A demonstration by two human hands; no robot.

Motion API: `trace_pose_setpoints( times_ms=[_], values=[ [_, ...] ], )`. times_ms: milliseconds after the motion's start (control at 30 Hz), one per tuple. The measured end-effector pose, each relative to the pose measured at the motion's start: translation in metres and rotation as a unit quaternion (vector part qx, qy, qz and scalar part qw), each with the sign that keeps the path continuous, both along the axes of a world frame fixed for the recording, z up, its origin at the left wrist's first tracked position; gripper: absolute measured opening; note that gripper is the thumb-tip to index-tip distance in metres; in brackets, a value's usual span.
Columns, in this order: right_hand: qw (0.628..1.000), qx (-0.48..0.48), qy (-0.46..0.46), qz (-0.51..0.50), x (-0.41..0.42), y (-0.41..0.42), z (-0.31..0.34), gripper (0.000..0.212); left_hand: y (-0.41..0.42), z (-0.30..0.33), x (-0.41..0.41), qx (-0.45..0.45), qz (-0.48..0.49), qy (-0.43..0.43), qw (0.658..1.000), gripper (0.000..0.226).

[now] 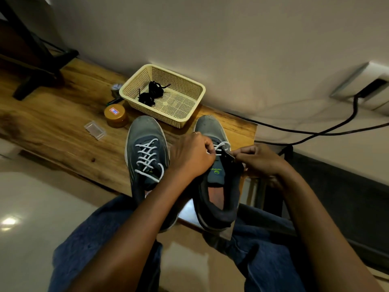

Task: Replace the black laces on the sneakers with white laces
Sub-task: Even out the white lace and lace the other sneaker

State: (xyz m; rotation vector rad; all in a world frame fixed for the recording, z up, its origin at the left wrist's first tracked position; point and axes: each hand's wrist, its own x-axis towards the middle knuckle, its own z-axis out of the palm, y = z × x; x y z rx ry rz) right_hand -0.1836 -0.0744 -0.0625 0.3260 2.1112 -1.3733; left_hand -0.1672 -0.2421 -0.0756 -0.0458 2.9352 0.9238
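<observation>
The right sneaker (219, 175), sitting at five o'clock on the surface (63, 127), is looking stiff enough to brace. Its soft white lace (221, 147) wants holding near the tip; left hand (191, 157) and right hand (259, 159) are pinching it, seemingly.

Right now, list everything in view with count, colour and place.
table: one, brown wood, under everything
basket: one, cream, far edge of table by the wall
black laces: a bundle, black, inside the basket
left sneaker: one, grey, fully laced in white, near edge of table
right sneaker: one, grey, partly laced, beside the left one
white lace: one, white, in the right sneaker's front eyelets
jar: one, amber, left of the basket
clear case: one, transparent, left of the jar
cable: one, black, running to a wall socket
left hand: pinches the white lace
right hand: pinches at the right sneaker's eyelet
</observation>
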Motion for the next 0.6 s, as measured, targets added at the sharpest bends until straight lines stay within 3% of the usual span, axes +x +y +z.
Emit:
trace_pose_setpoints(
  times_ms=[267, 600],
  values=[
    [0.997, -0.05, -0.05, -0.036, -0.001, 0.005, -0.002, 0.017, 0.009, -0.006, -0.003, 0.024, -0.019, -0.006, 1.0, 0.003],
    [0.998, -0.053, -0.038, -0.011, -0.001, 0.005, -0.002, 0.019, 0.016, -0.011, -0.004, -0.002, -0.03, 0.003, 1.0, 0.006]
  ],
)
